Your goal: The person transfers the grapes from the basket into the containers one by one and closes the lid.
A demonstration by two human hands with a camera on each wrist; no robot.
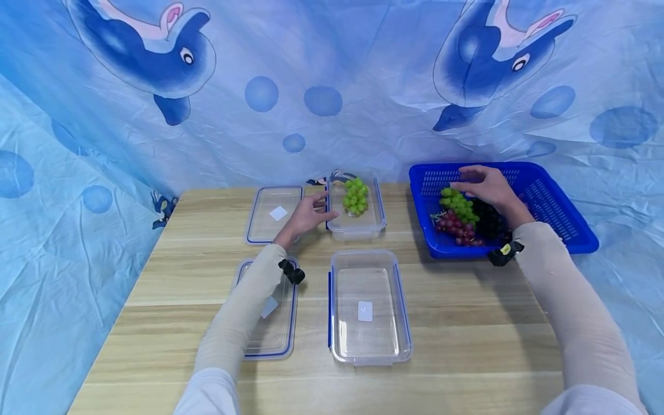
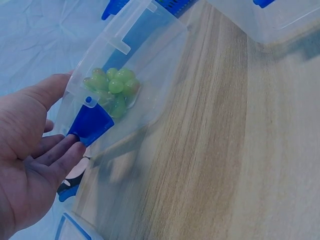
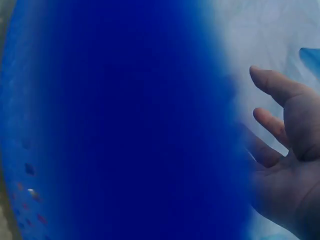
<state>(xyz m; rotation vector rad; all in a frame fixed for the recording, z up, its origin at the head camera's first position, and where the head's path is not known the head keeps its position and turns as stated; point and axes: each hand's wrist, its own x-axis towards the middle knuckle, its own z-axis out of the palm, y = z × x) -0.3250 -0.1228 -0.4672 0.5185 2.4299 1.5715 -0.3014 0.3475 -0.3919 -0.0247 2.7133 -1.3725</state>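
My left hand (image 1: pixel 308 215) rests loosely against the clear box (image 1: pixel 357 231); my right hand (image 1: pixel 490 186), fingers parted, is just beside the green grapes (image 1: pixel 459 206) inside the blue basket (image 1: pixel 569 219).

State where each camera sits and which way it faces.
Head: on the head, facing forward and down over the table; both arms, left hand and right hand show.
Left wrist: on that wrist, facing the container of green grapes; left hand at the left.
Right wrist: on that wrist, facing the blue basket, blurred up close; right hand at the right.
Shared: head and left wrist both show those green grapes in the container.
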